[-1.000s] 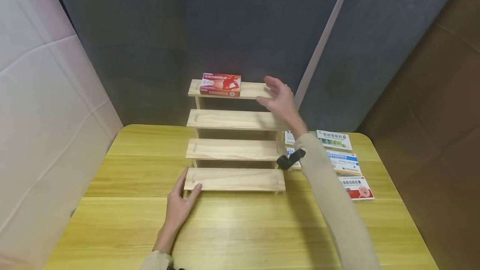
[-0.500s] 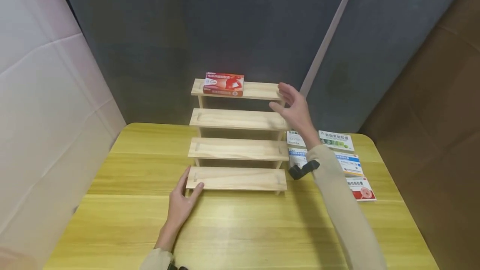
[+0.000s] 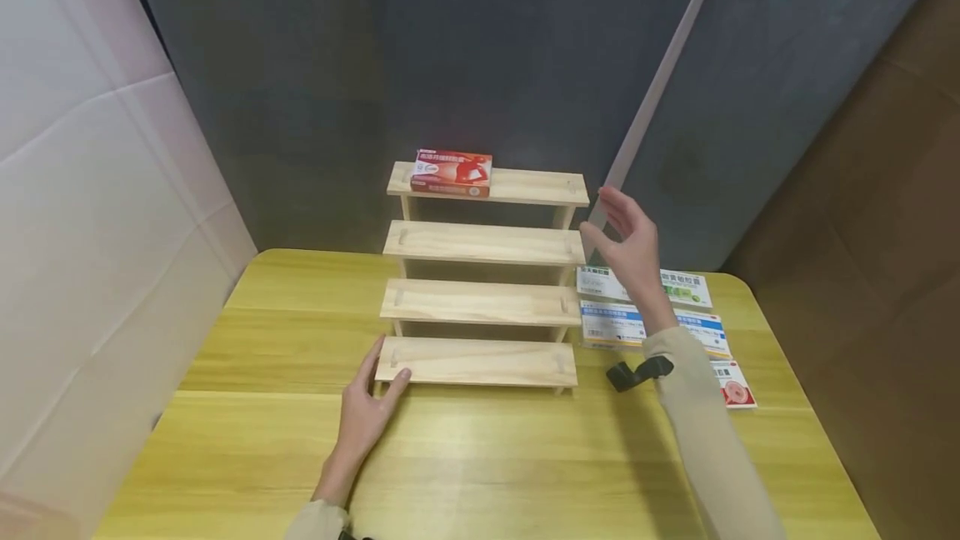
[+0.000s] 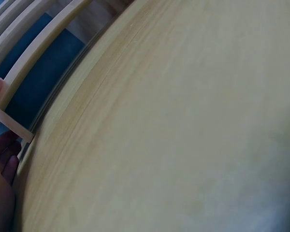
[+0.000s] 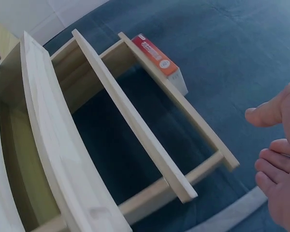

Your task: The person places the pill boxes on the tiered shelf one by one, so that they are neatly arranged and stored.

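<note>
A stepped wooden display rack (image 3: 480, 360) with several tiers stands on the table. My left hand (image 3: 365, 417) grips the left end of its lowest tier, thumb on the top board. In the left wrist view the fingers (image 4: 8, 153) curl round the outer side below the thumb. On the left part of the top tier lies a red and white medicine box (image 3: 452, 172), also seen in the right wrist view. Nothing is in my right hand (image 3: 632, 250), which hovers just right of the rack, thumb and fingers apart and loosely bent.
Right of the rack, several flat medicine boxes lie in rows: a white and green one (image 3: 684, 290), blue and white ones (image 3: 611, 325), and a red and white one (image 3: 735, 386) partly behind the sleeve. A dark curtain (image 3: 480, 48) hangs behind the yellow wooden table (image 3: 247, 407).
My right hand has moved rightward and down, from over the top tier's right end to beside the rack. The left hand keeps its hold, and the red box stays in place.
</note>
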A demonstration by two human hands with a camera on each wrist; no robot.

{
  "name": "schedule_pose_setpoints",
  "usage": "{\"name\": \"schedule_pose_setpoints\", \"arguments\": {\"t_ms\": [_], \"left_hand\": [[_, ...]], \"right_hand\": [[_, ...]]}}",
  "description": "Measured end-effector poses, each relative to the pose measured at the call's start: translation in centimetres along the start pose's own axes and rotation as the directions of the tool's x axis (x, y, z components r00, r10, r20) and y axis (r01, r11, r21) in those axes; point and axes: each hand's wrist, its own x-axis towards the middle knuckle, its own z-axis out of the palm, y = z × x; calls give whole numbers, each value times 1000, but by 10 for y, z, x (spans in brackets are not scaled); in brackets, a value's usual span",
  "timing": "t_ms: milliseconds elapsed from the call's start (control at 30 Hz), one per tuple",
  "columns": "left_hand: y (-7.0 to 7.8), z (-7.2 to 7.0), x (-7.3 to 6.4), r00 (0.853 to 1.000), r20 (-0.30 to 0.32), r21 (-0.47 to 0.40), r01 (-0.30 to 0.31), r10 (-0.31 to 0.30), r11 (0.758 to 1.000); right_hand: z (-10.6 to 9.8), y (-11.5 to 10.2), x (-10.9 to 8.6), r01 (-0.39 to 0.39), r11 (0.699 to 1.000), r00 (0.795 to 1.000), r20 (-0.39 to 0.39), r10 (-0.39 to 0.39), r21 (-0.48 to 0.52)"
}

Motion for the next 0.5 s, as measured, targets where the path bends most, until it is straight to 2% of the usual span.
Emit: {"name": "schedule_pose_setpoints", "arguments": {"t_ms": [133,333,500], "left_hand": [[-1,0,1,1000,-11,5,-6,6,1000],[1,1,0,1000,5,2,9,-9,1000],[0,1,0,1000,-6,3,6,-6,1000]], "right_hand": [[-12,4,-8,-44,998,999,-14,44,-33],[-30,9,-25,-139,985,990,-29,137,-104],[-40,16,-33,-163,978,987,-28,161,-130]]}}
